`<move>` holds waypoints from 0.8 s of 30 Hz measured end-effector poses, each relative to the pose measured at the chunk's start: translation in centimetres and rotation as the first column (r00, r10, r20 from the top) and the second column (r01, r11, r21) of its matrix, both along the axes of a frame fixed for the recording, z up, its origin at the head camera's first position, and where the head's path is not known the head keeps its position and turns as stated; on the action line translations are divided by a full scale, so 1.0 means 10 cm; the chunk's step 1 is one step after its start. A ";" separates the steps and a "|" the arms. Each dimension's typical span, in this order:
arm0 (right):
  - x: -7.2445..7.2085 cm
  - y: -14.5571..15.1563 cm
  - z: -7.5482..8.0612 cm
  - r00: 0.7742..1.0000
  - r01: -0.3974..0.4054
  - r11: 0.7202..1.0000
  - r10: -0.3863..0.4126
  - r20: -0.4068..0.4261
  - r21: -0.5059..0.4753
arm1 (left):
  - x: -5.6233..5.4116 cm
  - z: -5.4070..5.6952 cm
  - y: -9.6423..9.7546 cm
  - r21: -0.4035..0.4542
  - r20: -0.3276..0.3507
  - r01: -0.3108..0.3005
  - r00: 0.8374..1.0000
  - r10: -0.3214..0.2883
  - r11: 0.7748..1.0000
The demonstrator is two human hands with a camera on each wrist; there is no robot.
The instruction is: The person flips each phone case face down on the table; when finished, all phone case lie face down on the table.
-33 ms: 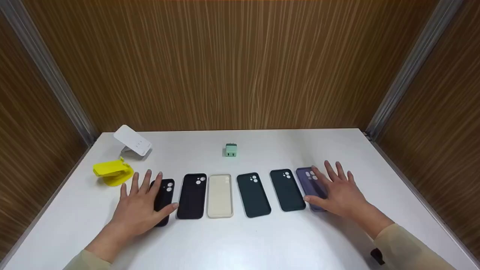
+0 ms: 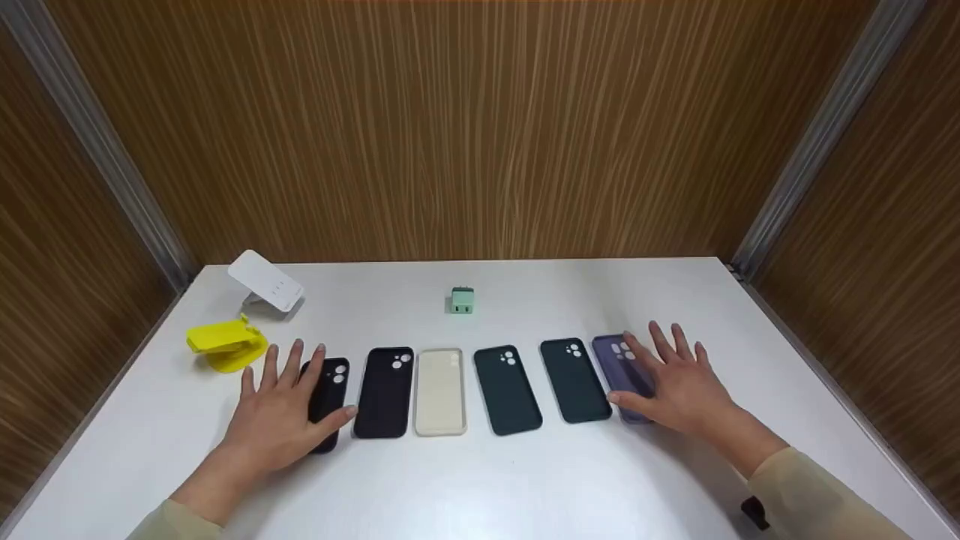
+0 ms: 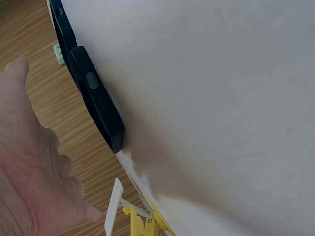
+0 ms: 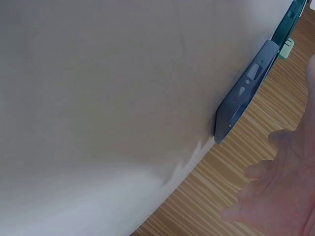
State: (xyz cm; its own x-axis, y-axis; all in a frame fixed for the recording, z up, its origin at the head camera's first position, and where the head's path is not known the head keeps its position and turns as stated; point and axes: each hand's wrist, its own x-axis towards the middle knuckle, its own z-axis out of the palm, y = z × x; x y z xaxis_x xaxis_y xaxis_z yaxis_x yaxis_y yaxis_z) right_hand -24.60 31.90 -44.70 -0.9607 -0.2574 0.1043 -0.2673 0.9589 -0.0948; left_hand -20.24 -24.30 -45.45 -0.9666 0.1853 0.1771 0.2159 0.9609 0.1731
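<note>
Several phone cases lie in a row on the white table. My left hand (image 2: 274, 420), fingers spread, is held over the leftmost dark phone case (image 2: 328, 397) and partly hides it. In the left wrist view that hand shows apart from the case. To its right are a black phone case (image 2: 384, 394), a cream phone case (image 2: 440, 394) and two dark green phone cases, one in the middle (image 2: 508, 390) and one further right (image 2: 575, 380). At the right end, my right hand (image 2: 682, 386) spreads its fingers over a purple phone case (image 2: 619, 367), covering part of it. Neither hand grips anything.
Behind the row stands a mint-green charger plug (image 2: 463, 301). A yellow folding stand (image 2: 229, 345) and a white folding stand (image 2: 264, 280) are at the back left. Wood-grain panels (image 2: 480, 135) enclose the table (image 2: 480, 487) at the back and sides. A small dark object (image 2: 754, 513) shows by the right sleeve.
</note>
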 end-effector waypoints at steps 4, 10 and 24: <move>0.02 0.04 -0.02 1.000 0.011 1.000 -0.011 0.005 0.008 | -0.01 -0.01 0.02 -0.007 0.015 0.004 1.000 -0.004 1.000; 0.06 0.09 -0.05 1.000 0.020 1.000 -0.019 0.012 -0.005 | -0.01 0.00 0.10 -0.008 0.013 0.017 1.000 -0.017 1.000; 0.04 0.12 0.16 0.996 0.030 0.990 -0.018 0.088 -0.137 | -0.22 0.36 0.67 -0.068 -0.003 0.126 0.992 -0.127 0.990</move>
State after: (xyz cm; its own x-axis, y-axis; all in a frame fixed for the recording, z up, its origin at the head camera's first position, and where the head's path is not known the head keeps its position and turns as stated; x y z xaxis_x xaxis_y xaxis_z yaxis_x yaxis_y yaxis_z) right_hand -24.22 33.12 -43.10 -0.9734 -0.2226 0.0535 -0.2289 0.9411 -0.2489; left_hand -22.42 -17.63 -41.85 -0.9332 0.3180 0.1672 0.3378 0.9352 0.1065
